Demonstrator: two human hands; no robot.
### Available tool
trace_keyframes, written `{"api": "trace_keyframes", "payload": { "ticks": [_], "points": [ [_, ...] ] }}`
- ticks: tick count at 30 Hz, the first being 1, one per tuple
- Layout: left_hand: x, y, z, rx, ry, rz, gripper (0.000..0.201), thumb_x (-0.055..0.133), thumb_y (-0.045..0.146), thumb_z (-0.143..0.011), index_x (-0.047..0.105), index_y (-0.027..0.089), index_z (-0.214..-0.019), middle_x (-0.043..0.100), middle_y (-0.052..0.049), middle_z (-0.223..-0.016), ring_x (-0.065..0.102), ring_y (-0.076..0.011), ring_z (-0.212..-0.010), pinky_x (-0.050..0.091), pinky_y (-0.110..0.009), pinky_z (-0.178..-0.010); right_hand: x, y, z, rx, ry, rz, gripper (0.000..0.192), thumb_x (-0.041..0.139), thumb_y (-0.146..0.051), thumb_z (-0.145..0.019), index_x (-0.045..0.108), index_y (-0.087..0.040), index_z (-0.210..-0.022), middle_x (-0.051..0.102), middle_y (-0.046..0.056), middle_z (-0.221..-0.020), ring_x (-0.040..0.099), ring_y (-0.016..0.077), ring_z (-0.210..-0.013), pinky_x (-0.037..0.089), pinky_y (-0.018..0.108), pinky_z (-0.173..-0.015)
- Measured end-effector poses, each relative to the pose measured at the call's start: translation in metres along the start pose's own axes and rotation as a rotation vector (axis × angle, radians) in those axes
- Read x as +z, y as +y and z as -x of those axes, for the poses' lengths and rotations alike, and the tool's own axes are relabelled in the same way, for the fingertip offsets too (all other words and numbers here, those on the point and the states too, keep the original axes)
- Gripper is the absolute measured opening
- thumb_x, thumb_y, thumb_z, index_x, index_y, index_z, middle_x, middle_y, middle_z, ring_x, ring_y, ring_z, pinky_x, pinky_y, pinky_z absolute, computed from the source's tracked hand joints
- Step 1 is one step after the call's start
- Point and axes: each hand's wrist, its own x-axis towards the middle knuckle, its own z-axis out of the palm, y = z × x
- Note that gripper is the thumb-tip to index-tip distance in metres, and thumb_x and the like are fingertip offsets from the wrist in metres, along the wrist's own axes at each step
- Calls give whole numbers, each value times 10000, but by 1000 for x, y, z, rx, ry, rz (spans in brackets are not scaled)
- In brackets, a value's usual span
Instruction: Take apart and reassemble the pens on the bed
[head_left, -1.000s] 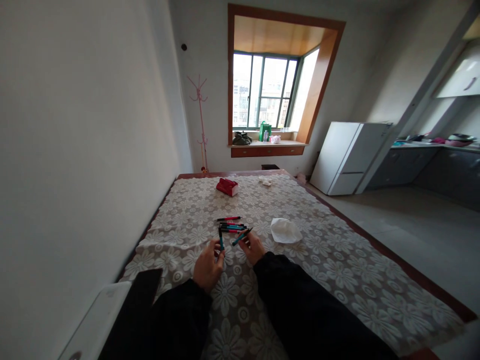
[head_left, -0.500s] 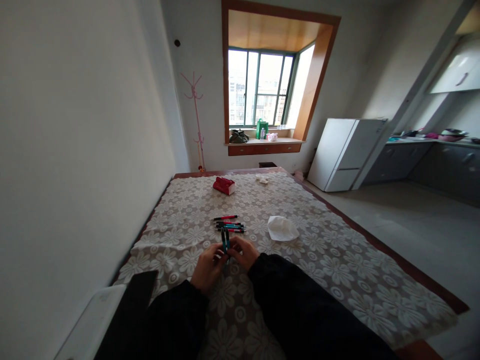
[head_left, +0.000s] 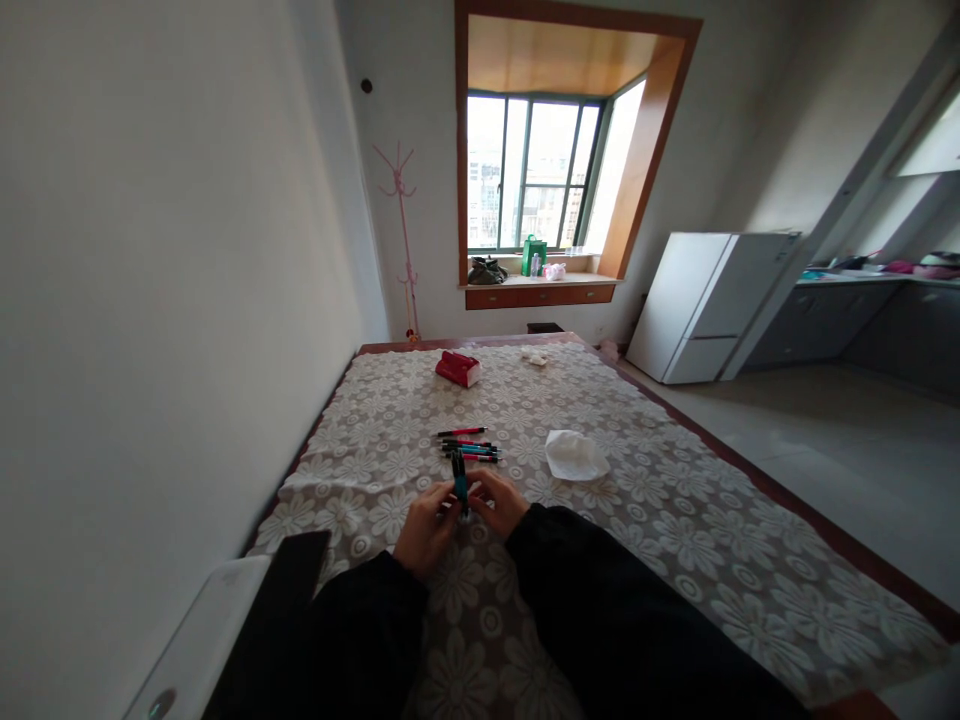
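My left hand [head_left: 429, 522] and my right hand [head_left: 496, 503] meet above the near part of the table. Between their fingertips stand pens [head_left: 460, 482] with black ends and blue-green barrels, held upright and close together; both hands are closed on them. Just beyond lies a small group of pens [head_left: 471, 447], red-and-black and blue-and-black, placed roughly side by side on the flowered tablecloth [head_left: 390, 420]. To the right of this group rests a crumpled white tissue or sheet [head_left: 576, 456].
A red packet [head_left: 457, 368] lies farther back, with a small pale item [head_left: 534, 358] to its right. At the near left are a black flat object [head_left: 292, 570] and a white box-like thing [head_left: 202, 625] by the wall. A white fridge [head_left: 705, 300] stands beyond the table's right edge.
The held pens, slightly apart before, are now pressed together. My hands stay at the same spot over the cloth. The whole view has shifted a little, so things appear farther right.
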Motion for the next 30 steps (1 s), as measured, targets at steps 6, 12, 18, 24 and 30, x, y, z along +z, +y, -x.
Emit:
{"api": "trace_keyframes", "payload": {
  "ticks": [6,12,18,24,30],
  "points": [
    [0,-1,0,10,-14,-6,312,520,251,-856,634,218,-1145,666,-68,-1089,647,-177,-886,527,-265,-725,1,0,0,-12,7,5,332,578,-128,-796,573,-222,-1114,611,38,-963,657,138,-740,561,263,-654],
    [0,-7,0,-40,1,-6,312,536,270,-847,640,229,-1139,703,-46,-1046,653,-180,-865,519,-272,-718,3,2,1,17,-6,-45,310,583,-132,-773,549,-196,-1074,608,34,-924,651,123,-678,550,235,-588],
    [-1,-6,-1,-57,14,20,331,577,335,-825,638,205,-1124,713,-62,-982,664,-184,-825,528,-278,-675,2,-8,0,-4,-19,-15,326,543,-141,-791,552,-191,-1113,630,28,-868,619,108,-622,525,223,-574],
    [2,-3,1,-51,-27,10,371,621,331,-801,609,211,-1152,716,-43,-898,651,-157,-702,522,-269,-627,1,-4,-2,31,54,50,225,611,-229,-783,594,-174,-1000,599,-3,-734,563,111,-586,471,217,-542],
    [2,-6,1,-94,102,85,248,586,324,-829,607,203,-1044,724,-53,-933,691,-188,-835,556,-311,-745,-4,-7,-2,-4,216,90,123,585,-256,-824,595,-180,-919,568,-7,-709,552,114,-616,472,229,-595]
  ]
}}
